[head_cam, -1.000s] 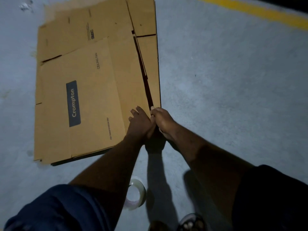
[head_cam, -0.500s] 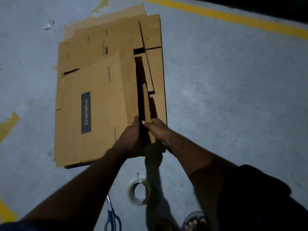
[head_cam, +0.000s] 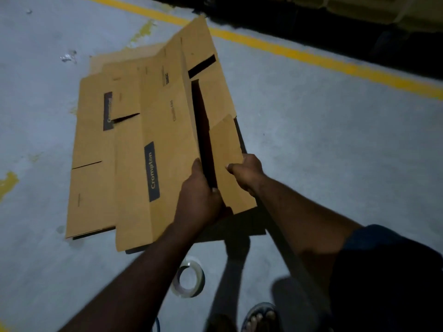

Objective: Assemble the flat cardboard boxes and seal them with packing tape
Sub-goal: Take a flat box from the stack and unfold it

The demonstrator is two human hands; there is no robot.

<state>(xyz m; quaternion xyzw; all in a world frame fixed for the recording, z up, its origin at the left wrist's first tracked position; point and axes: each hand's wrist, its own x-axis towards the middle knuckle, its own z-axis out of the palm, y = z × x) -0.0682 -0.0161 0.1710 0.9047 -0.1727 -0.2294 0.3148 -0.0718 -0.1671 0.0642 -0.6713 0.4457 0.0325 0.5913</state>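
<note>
A dim grey concrete floor (head_cam: 335,152), crossed by a yellow painted line (head_cam: 311,56), carries a stack of flat cardboard boxes (head_cam: 96,144). The top box (head_cam: 167,140) is tilted up off the stack, its near end lifted toward the person. The left hand (head_cam: 199,195) is clamped on the near edge of the box's wide printed panel; the right hand (head_cam: 247,173), just beside it, is clamped on the edge of the narrower panel. A dark slit runs away from between the two grips, showing that the two layers of the flattened sleeve are parted there. Holding opposite layers in this way probably serves to pull the sleeve open into a tube, the first step of assembly. Below the grips, nearer the person, a roll of tape (head_cam: 189,279) lies on the floor, well apart from the box yet within reach for sealing. A foot in a sandal (head_cam: 260,315) shows at the lower edge. No flap is yet folded and no tape applied.
</note>
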